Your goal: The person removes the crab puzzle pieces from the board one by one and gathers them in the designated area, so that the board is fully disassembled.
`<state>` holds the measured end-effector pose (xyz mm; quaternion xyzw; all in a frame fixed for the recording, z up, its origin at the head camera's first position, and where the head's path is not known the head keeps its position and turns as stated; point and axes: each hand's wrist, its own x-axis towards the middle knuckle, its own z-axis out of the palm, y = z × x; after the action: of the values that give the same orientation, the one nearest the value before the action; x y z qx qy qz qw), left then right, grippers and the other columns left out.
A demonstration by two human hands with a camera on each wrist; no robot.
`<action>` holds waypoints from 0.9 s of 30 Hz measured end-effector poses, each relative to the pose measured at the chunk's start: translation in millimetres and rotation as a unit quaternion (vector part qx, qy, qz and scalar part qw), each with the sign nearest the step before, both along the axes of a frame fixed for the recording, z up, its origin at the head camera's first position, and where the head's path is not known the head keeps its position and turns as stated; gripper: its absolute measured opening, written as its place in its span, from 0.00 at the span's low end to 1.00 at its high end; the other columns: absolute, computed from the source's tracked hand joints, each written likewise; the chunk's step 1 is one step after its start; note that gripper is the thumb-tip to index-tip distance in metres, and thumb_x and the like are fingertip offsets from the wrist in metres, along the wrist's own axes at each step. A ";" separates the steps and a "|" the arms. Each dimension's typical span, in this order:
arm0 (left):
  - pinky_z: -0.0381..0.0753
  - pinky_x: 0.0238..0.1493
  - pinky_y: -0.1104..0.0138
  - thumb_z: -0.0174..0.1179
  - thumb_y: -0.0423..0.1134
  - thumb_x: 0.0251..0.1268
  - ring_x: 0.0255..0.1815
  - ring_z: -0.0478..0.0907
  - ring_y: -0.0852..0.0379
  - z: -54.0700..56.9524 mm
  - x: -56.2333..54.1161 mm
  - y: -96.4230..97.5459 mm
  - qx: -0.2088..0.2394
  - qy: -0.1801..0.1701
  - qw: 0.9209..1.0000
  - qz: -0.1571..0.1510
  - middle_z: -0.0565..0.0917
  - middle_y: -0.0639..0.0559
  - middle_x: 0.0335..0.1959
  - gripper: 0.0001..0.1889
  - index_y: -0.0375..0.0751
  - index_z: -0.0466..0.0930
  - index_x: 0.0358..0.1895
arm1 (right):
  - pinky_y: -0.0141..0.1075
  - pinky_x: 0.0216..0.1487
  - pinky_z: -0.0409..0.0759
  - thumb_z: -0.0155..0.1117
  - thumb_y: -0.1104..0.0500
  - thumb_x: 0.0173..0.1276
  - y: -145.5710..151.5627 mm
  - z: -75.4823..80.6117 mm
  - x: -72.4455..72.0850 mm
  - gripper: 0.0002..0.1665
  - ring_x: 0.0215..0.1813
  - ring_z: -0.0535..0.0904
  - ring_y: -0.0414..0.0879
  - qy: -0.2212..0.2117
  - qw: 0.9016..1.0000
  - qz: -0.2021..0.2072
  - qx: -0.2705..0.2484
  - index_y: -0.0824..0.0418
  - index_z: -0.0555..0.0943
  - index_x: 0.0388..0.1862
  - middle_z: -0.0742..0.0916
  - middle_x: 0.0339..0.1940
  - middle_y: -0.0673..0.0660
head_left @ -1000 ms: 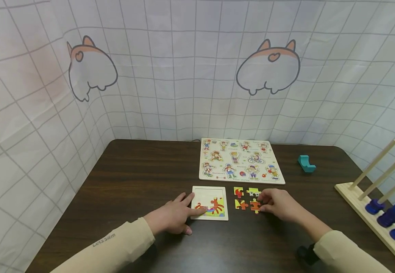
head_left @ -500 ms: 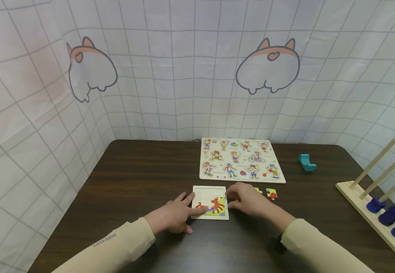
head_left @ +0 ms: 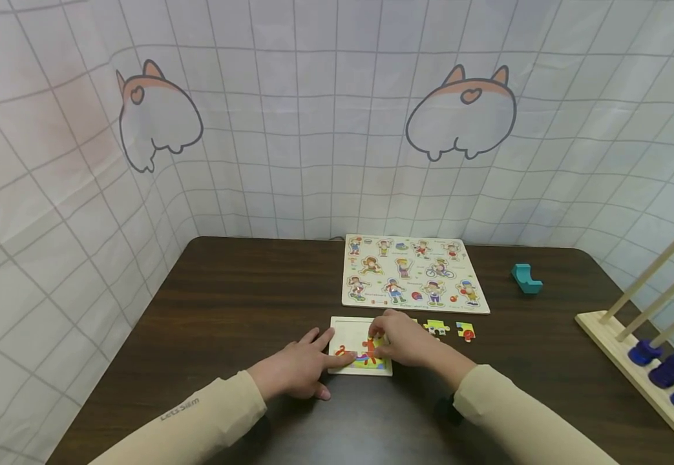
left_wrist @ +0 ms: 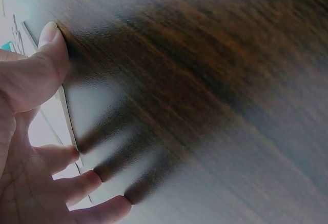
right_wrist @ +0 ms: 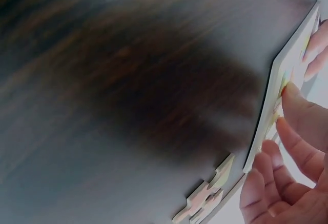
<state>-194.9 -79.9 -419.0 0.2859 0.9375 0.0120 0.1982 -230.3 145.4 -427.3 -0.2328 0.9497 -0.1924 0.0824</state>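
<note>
In the head view a small square puzzle tray [head_left: 347, 328] with a pale wooden border lies on the table, its lower part filled with coloured pieces. My left hand [head_left: 294, 369] lies across its left edge, fingers spread, the index finger reaching onto the picture. Over the tray's right side is my right hand [head_left: 411, 342], thumb and index finger pinching an orange puzzle piece [head_left: 369, 347] against the picture. The hand partly hides that piece. Loose puzzle pieces lie right of the tray, among them a yellow one [head_left: 437, 327] and a yellow-and-red one [head_left: 465, 331]; others are partly covered.
A larger peg puzzle board [head_left: 397, 268] with sporty figures lies behind the tray. Further right are a teal curved block [head_left: 526, 279] and a wooden stand [head_left: 616, 343] with upright rods and blue pieces. A gridded curtain [head_left: 313, 129] surrounds the dark table [head_left: 226, 297].
The right hand moved left from the loose pieces, past the tray's right edge and onto the picture, bringing the orange puzzle piece. The left hand stayed in place.
</note>
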 end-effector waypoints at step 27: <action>0.69 0.71 0.39 0.71 0.52 0.61 0.83 0.52 0.34 0.4 -0.8 0.6 0.005 -0.008 1.000 0.006 0.54 0.43 0.84 0.40 0.77 0.64 0.76 | 0.35 0.31 0.76 0.73 0.66 0.65 20.1 -0.1 0.6 0.04 0.30 0.76 0.41 -0.060 0.982 -0.091 -0.152 0.60 0.85 0.36 0.85 0.29 0.50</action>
<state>-195.7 -79.4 -418.6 0.2811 0.9374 0.0206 0.2046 -229.7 165.5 -427.4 -0.1433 0.9198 -0.3552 0.0847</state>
